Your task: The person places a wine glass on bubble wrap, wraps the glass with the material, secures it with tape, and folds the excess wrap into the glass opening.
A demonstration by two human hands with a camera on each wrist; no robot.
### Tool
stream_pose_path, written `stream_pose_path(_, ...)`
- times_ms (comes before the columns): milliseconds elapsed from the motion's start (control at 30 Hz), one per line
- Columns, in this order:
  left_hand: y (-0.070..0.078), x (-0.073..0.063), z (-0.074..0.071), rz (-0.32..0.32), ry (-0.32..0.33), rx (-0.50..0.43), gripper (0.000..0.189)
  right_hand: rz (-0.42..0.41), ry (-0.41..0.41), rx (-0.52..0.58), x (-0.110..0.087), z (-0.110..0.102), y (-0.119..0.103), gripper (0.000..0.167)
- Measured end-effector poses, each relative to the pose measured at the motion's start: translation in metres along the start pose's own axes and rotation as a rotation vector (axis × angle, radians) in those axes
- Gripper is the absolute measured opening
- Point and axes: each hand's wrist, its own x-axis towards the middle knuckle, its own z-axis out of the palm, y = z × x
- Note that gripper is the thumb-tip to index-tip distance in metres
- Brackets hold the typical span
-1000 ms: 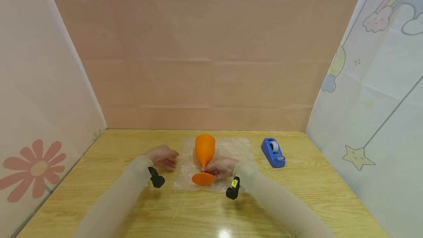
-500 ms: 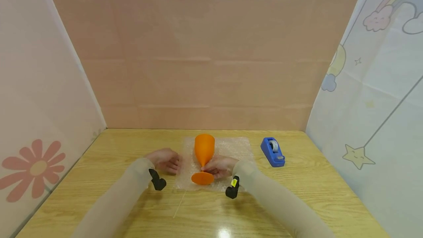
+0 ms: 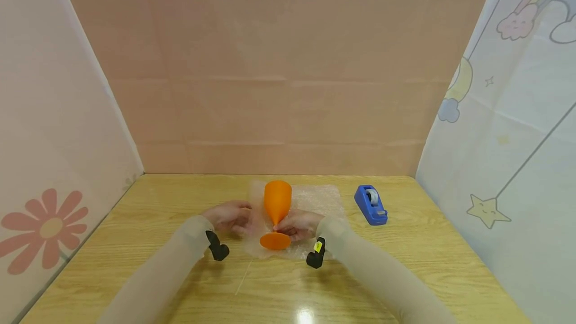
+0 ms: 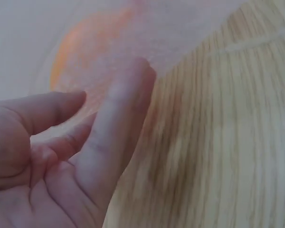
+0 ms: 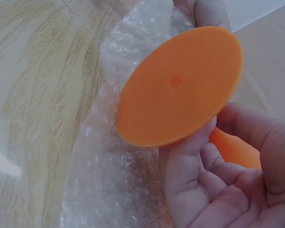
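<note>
An orange goblet (image 3: 277,201) lies on its side on a sheet of bubble wrap (image 3: 321,196), its bowl toward the back and its round foot (image 5: 180,88) toward me. My right hand (image 3: 300,226) holds the goblet by its thin stem, just behind the foot. At the sheet's left edge is my left hand (image 3: 230,218), its fingers fairly straight and thumb apart (image 4: 80,152) in the left wrist view. The wrap's left side stands raised against these fingers, and the goblet's orange shows blurred through it.
A blue tape dispenser (image 3: 371,205) with a roll of clear tape stands right of the wrap on the wooden table (image 3: 171,194). Cloth walls enclose the back (image 3: 288,64) and both sides. Each wrist carries a small black camera mount (image 3: 218,247).
My left hand has moved right to the bubble wrap, and the sheet's left edge has risen and shifted inward. My right hand has kept its hold on the goblet's stem.
</note>
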Motion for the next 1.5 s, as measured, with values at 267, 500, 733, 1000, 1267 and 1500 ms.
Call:
stream_pose_path(267,0.011,0.004,0.017,0.041,0.022,-0.012,0.041,-0.002,-0.009,-0.008,0.002,-0.003,0.000,0.010)
stream_pose_path(500,0.012,0.010,0.030,0.028,0.097,-0.068,0.039,0.003,-0.009,-0.007,0.002,-0.004,0.000,0.009)
stream_pose_path(733,0.012,0.014,0.039,0.041,0.151,0.002,0.025,0.007,-0.019,-0.001,0.000,-0.003,-0.001,0.011)
stream_pose_path(1000,0.012,0.021,0.046,-0.024,0.287,0.044,0.055,0.010,-0.020,-0.008,0.003,-0.006,0.001,0.004)
stream_pose_path(1267,0.016,0.022,0.047,-0.048,0.312,0.041,0.080,0.042,-0.021,-0.014,-0.001,-0.005,-0.004,0.004)
stream_pose_path(1500,0.017,0.022,0.047,-0.043,0.300,0.030,0.072,0.034,-0.017,-0.071,-0.008,-0.004,-0.011,0.008)
